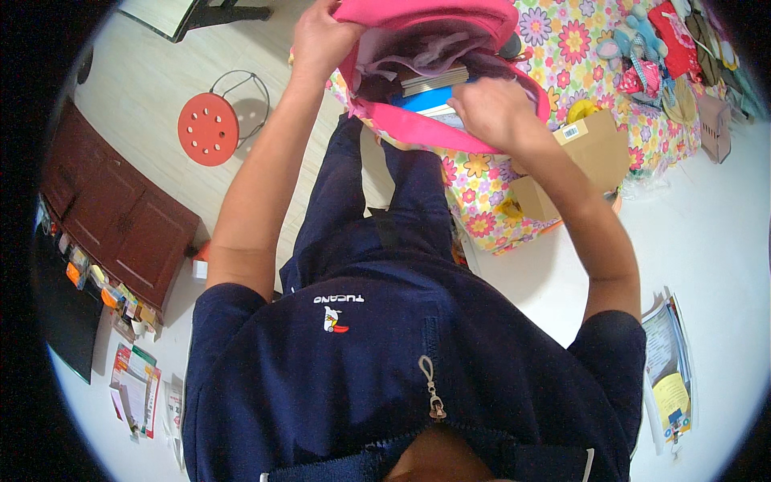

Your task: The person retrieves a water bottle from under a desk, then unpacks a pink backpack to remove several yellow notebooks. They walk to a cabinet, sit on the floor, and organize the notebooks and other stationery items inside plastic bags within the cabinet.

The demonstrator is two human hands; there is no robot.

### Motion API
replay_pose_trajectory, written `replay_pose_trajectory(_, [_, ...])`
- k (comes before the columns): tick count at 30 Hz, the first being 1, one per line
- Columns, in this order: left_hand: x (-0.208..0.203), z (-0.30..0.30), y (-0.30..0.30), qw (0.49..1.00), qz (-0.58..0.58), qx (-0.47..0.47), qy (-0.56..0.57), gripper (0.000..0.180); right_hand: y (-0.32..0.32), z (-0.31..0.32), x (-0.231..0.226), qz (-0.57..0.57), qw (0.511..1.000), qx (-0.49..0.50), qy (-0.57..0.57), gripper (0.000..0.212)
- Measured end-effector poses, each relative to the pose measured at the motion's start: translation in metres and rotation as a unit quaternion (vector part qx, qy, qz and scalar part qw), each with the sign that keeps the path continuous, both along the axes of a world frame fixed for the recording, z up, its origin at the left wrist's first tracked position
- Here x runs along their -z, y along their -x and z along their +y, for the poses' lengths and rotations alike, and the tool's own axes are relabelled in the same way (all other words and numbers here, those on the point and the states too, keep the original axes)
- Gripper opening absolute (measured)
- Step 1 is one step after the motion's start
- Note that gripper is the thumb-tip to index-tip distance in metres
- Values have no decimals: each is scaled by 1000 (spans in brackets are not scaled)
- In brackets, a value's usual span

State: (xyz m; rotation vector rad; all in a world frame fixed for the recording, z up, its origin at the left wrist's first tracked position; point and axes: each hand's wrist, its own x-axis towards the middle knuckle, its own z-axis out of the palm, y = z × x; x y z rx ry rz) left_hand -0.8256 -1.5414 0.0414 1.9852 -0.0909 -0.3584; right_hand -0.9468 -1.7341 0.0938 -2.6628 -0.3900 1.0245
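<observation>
As pink bag (414, 128) opens toward person (385, 369), mouth (430, 56) runs left-right.

Below the right hand (494, 112), the navy fabric shirt (361, 369) bears white lettering (339, 300); rightward, the tan cardboard box's (602, 151) white barcode label (570, 131) seems unreadable.

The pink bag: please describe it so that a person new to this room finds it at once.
Start at the flower-patterned cloth, upper right; the pink bag is over its left part, at the picture's top centre. The left hand holds its rim, and the right hand is at its open mouth. Unlike the brown cardboard box nearby, it is bright pink, with books inside.
</observation>
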Motion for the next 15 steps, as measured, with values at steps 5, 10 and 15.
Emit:
replay_pose_trajectory(5, [2,-6,2,1000,8,-19,-20,31,-30,-3,71,71,985,-144,56,18])
replay_pose_trajectory(10, [-1,-4,6,999,-29,0,-36,30,-50,-10,122,319,920,-215,71,56])
replay_pose_trajectory(15, [3,6,12,998,59,7,16,32,-33,-10,131,249,941,-230,-14,62])
